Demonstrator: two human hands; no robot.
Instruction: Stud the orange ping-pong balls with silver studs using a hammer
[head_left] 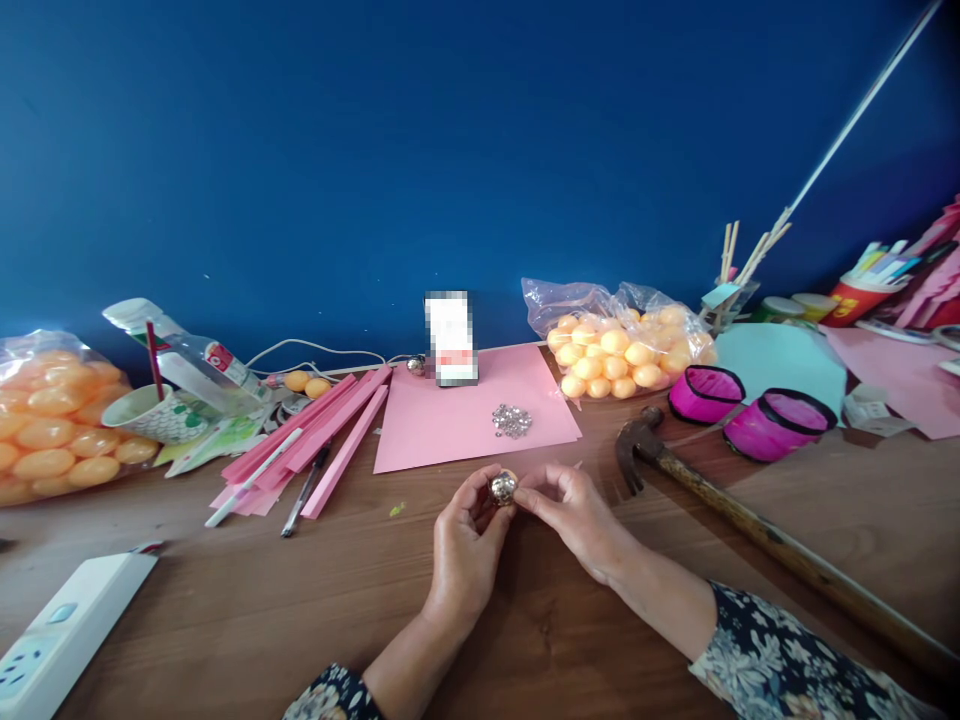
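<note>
While the left hand (pixel 466 548) pinches a small, shiny silver ball (pixel 503 488) over the brown wooden table (pixel 330 600), the right hand (pixel 583 522) has its thumb and fingertip close together at the ball's right side. I cannot tell if they pinch anything. A hammer with a brown wooden handle (pixel 720 502) lies to the right. Past the hands, little sparkly silver bits (pixel 511 421) sit on a pink paper sheet (pixel 442 430).

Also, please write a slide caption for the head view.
The left hand holds a shiny ball, the right hand at its side; silvery bits lie on pink paper.
</note>
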